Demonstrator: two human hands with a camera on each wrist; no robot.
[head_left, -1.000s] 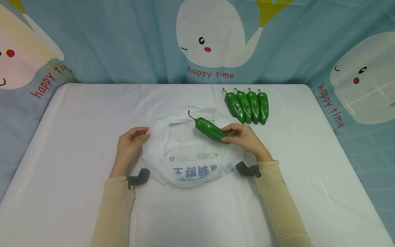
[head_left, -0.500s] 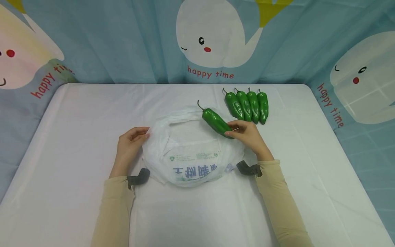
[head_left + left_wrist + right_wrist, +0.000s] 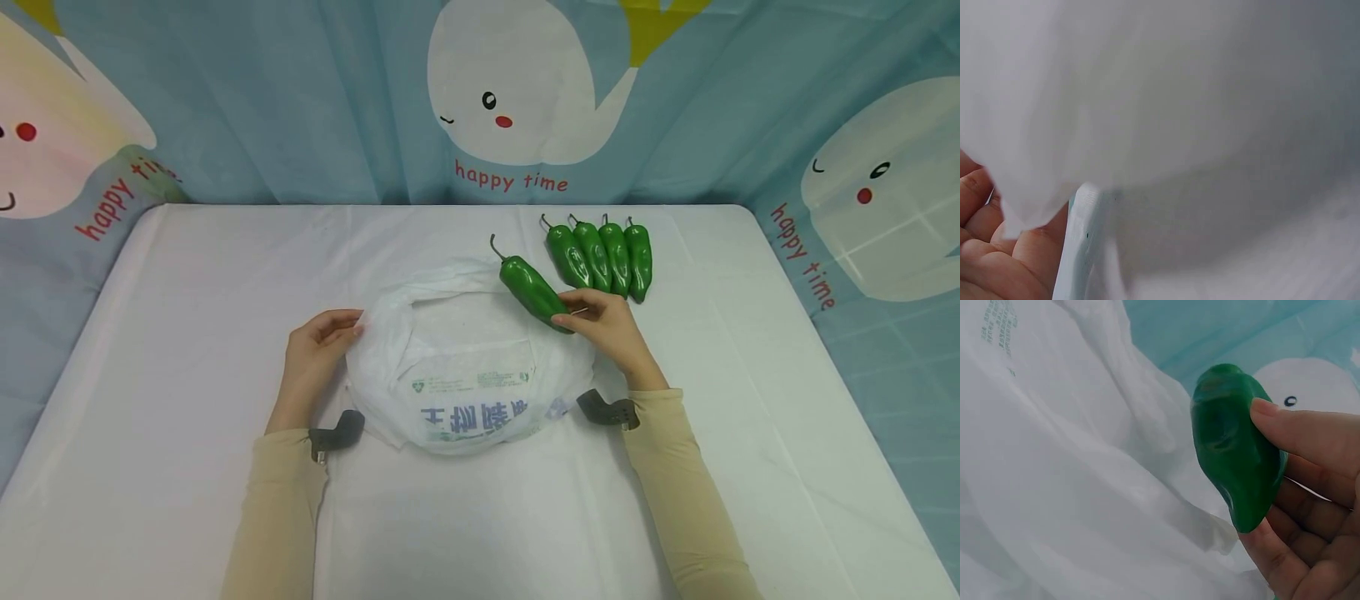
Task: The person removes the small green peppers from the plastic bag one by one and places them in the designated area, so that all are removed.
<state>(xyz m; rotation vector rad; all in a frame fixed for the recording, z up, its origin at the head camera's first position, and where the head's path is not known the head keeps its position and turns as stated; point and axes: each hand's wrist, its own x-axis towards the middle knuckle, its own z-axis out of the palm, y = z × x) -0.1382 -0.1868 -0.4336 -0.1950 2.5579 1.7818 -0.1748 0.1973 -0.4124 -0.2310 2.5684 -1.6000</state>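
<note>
My right hand (image 3: 609,332) pinches a long green chili pepper (image 3: 529,287) near its tip, thumb on one side and fingers on the other. The pepper is held over the right rim of a white plastic bag (image 3: 375,375), its thin curved stem pointing up and left. The bag lies with its mouth spread wide, green and blue print showing inside. At the bag's left edge, my left hand (image 3: 313,350) pinches the film between thumb and fingers. In the left wrist view, a flap of the bag (image 3: 1122,81) covers most of the picture and part of that hand.
Several more green peppers (image 3: 595,250) lie side by side at the back right of the white-covered table (image 3: 180,333), stems towards the back. A blue curtain (image 3: 330,100) with whale prints stands behind the table and along its sides.
My right hand has moved up and to the right, carrying the pepper from over the bag's mouth towards its right rim. The left hand and the bag have stayed in place.
</note>
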